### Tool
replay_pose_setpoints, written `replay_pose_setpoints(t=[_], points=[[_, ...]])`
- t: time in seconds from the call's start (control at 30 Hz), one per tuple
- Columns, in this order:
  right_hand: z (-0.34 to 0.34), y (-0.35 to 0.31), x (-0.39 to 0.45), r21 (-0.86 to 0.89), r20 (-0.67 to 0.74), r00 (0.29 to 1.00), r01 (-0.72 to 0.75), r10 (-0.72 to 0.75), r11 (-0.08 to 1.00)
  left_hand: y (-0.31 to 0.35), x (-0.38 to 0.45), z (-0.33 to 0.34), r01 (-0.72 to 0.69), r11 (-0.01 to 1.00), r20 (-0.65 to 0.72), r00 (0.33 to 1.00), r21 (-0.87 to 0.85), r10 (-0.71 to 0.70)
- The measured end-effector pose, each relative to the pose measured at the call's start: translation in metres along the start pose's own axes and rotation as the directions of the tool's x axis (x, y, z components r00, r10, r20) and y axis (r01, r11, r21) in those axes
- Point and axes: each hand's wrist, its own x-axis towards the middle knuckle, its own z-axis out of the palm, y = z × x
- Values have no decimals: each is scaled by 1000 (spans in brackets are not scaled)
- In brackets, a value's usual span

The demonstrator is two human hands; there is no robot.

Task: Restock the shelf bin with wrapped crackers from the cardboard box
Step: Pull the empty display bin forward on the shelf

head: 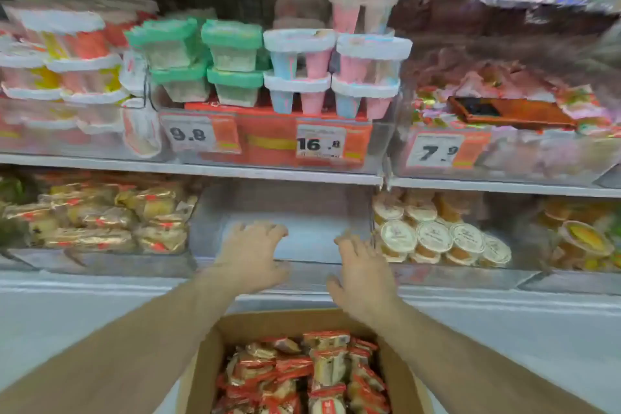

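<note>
Cardboard box (208,360) lengthwise toward clear bin (302,265)

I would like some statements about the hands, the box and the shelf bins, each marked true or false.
1. Both hands hold wrapped crackers. False: the left hand and the right hand are open and hold nothing.
2. The cardboard box contains wrapped crackers. True.
3. The clear shelf bin in front of the hands is full. False: it looks empty.
4. The bin to the right holds round lidded cups. True.
5. The price tag at the upper right reads 16.8. False: it reads 7.9.
</note>
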Motion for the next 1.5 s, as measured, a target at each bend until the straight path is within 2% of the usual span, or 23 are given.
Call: replay_pose_setpoints(t=[0.07,0.13,0.2,0.27,0.3,0.4,0.47,0.67,0.87,1.03,1.27,1.33,1.4,1.5], points=[[32,-1,10,-141,-81,996,-38,27,989,-16,4,34,106,994,-12,994,34,-106],[62,4,22,-282,-237,971,-75,7,956,-35,7,69,131,989,-123,985,74,-121],[87,10,28,-326,-378,924,-73,-59,943,-42,8,92,35,998,-327,945,46,-18],[94,13,32,-325,-470,878,-77,-90,943,-44,9,100,-38,998,-509,859,49,58],[96,14,34,-314,-484,870,-74,-93,946,-44,9,99,-45,998,-540,840,39,59],[93,12,32,-298,-465,884,-95,-58,950,-38,7,94,-24,998,-494,869,-54,-6],[85,11,30,-275,-437,900,-119,-13,954,-37,7,91,11,999,-479,877,-53,-35],[69,4,20,-133,-494,867,-157,72,978,-26,-8,75,33,995,-484,872,-91,-73],[61,-3,-12,-150,-469,881,-154,67,977,-14,-38,60,31,1000,-375,927,0,-28],[74,-2,-34,-147,-389,917,-151,83,978,-1,-58,74,26,999,-321,947,27,-16],[74,-6,-43,-128,-311,943,-162,116,978,2,-70,77,86,996,-242,966,-28,-90],[70,-7,-48,-135,-250,961,-157,120,978,2,-73,76,94,995,-209,974,16,-89],[66,-10,-58,-133,-266,958,-146,107,980,4,-78,78,82,995,-283,957,63,-61],[72,-17,-89,-63,-463,886,-1,-29,998,14,-110,87,-76,997,-534,842,23,76]])
